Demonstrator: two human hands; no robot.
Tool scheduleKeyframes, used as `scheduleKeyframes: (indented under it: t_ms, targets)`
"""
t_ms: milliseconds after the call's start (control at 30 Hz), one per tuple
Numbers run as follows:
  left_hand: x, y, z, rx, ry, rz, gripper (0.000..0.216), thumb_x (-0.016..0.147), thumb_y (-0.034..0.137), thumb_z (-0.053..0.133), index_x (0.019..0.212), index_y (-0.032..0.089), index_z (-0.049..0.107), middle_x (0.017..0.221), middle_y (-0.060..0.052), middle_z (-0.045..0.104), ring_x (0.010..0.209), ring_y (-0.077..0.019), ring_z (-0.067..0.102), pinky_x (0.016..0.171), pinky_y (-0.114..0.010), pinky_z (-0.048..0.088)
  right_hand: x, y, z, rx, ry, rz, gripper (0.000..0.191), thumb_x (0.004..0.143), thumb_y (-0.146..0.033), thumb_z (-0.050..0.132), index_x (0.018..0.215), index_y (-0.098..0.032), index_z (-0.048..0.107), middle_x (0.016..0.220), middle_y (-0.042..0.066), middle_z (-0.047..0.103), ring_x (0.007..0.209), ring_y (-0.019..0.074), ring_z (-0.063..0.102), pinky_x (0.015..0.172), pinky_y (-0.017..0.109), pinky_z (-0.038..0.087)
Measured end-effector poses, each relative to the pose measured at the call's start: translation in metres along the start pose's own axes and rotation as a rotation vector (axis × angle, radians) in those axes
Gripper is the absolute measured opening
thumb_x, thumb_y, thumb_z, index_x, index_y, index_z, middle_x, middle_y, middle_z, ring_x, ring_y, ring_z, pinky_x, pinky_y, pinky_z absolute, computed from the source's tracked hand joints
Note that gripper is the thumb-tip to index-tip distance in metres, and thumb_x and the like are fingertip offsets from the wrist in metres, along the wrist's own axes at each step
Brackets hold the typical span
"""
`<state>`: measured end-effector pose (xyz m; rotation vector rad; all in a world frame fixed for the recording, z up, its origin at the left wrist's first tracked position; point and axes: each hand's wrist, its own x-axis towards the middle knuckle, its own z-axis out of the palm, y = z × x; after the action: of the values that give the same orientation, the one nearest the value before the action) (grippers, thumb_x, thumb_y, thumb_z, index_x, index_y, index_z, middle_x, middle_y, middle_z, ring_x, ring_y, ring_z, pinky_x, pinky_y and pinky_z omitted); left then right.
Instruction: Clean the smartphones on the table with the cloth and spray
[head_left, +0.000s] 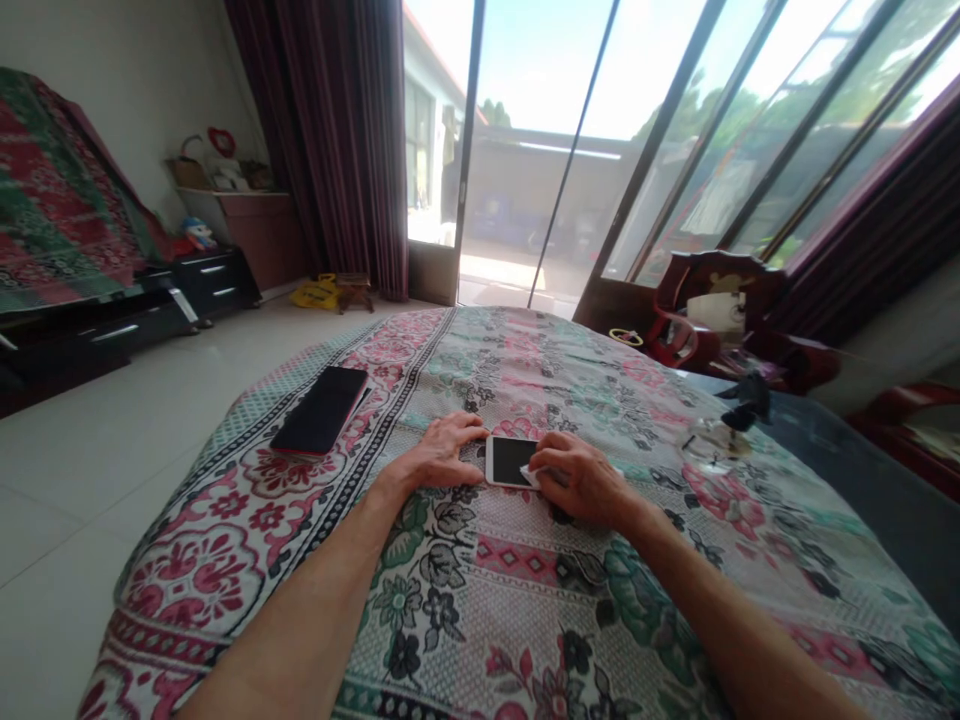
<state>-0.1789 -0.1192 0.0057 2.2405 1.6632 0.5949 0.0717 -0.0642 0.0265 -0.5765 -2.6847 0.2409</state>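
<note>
A white smartphone (511,462) with a dark screen lies face up on the patterned tablecloth (517,560). My left hand (446,450) grips its left end, thumb at the near corner and fingers at the far one. Pressed against the right part of the screen is a white tissue (531,477), bunched under the closed fingers of my right hand (574,472). That hand hides the phone's right end and most of the tissue. To the left of my left hand lies a flat black notebook-like item (321,410) with a red edge.
A clear bottle (712,445) with a black spray head (748,400) stands at the table's right. Beyond are a dark red wooden chair (720,310) and glass doors (525,200). Black drawers (217,280) and a yellow bag (315,292) are at the left.
</note>
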Motion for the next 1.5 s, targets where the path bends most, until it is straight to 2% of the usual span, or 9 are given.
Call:
scheduleKeyframes:
  t_ms: [167,333,467,733,933,1067,1167,1367,1500]
  targets:
    - [0.001,0.002,0.0,0.013,0.023,-0.001,0.053,0.065,0.033,0.071,0.116,0.023,0.061,0.133,-0.006,0.051,0.128,-0.0264,0.042,0.109,-0.039,0.031,0.015,-0.022,0.009,-0.011,-0.021,-0.051,0.019,0.087,-0.017,0.051,0.092,-0.021,0.068,0.09,0.006,0.058,0.084,0.0166,0.053,0.077,0.031,0.043]
    - [-0.001,0.0,0.002,0.001,0.021,0.012,0.061,0.062,0.045,0.075,0.117,0.025,0.059,0.135,-0.005,0.049,0.13,-0.0273,0.04,0.11,-0.04,0.03,0.026,-0.036,0.014,-0.003,-0.079,-0.078,0.017,0.085,-0.015,0.052,0.089,-0.02,0.068,0.09,0.005,0.058,0.082,0.0155,0.053,0.076,0.03,0.042]
    - [-0.001,-0.001,0.001,0.003,-0.014,-0.007,0.074,0.058,0.048,0.077,0.125,0.025,0.055,0.14,-0.007,0.044,0.134,-0.0287,0.033,0.112,-0.043,0.026,0.02,-0.026,0.007,0.009,-0.098,-0.03,0.017,0.084,-0.015,0.053,0.09,-0.021,0.068,0.09,0.004,0.058,0.079,0.0141,0.053,0.073,0.028,0.042]
    - [-0.001,0.0,-0.001,0.006,-0.038,-0.014,0.072,0.061,0.046,0.076,0.127,0.027,0.053,0.143,-0.006,0.043,0.135,-0.0293,0.033,0.112,-0.044,0.026,0.004,0.003,-0.017,0.016,-0.176,0.113,0.016,0.082,-0.016,0.056,0.083,-0.023,0.07,0.082,0.002,0.058,0.07,0.012,0.053,0.064,0.025,0.04]
    - [0.0,-0.003,0.005,0.022,-0.031,-0.006,0.075,0.062,0.051,0.074,0.129,0.025,0.052,0.143,-0.008,0.042,0.135,-0.03,0.032,0.111,-0.044,0.025,0.014,-0.017,0.003,-0.011,-0.052,-0.011,0.02,0.089,-0.018,0.05,0.096,-0.022,0.069,0.09,0.006,0.058,0.083,0.0159,0.053,0.074,0.029,0.042]
    - [0.0,-0.004,0.007,0.035,-0.03,-0.013,0.081,0.062,0.056,0.074,0.132,0.027,0.049,0.144,-0.007,0.04,0.136,-0.032,0.03,0.112,-0.047,0.024,0.021,-0.029,0.011,-0.005,-0.064,-0.041,0.019,0.09,-0.018,0.05,0.096,-0.022,0.068,0.09,0.005,0.058,0.08,0.0148,0.053,0.072,0.028,0.041]
    - [0.0,-0.003,0.006,0.038,-0.025,0.0,0.079,0.062,0.056,0.074,0.131,0.029,0.049,0.142,-0.006,0.042,0.135,-0.0317,0.032,0.111,-0.046,0.025,0.019,-0.021,0.003,0.009,-0.107,-0.01,0.018,0.089,-0.018,0.051,0.092,-0.022,0.068,0.087,0.004,0.057,0.076,0.0132,0.052,0.069,0.026,0.04]
    - [0.001,-0.003,0.006,0.039,-0.013,0.005,0.075,0.06,0.055,0.075,0.127,0.03,0.052,0.14,-0.005,0.045,0.133,-0.0308,0.034,0.11,-0.045,0.028,0.004,0.013,-0.023,0.007,-0.156,0.129,0.017,0.084,-0.016,0.055,0.084,-0.023,0.07,0.083,0.002,0.06,0.069,0.0114,0.054,0.065,0.024,0.041]
    - [0.001,-0.001,0.005,0.043,-0.011,0.004,0.075,0.06,0.055,0.075,0.127,0.028,0.053,0.139,-0.006,0.045,0.131,-0.0306,0.036,0.109,-0.045,0.029,0.002,0.012,-0.025,-0.026,-0.167,0.162,0.017,0.082,-0.014,0.055,0.084,-0.023,0.07,0.084,0.003,0.061,0.071,0.0125,0.055,0.066,0.025,0.041]
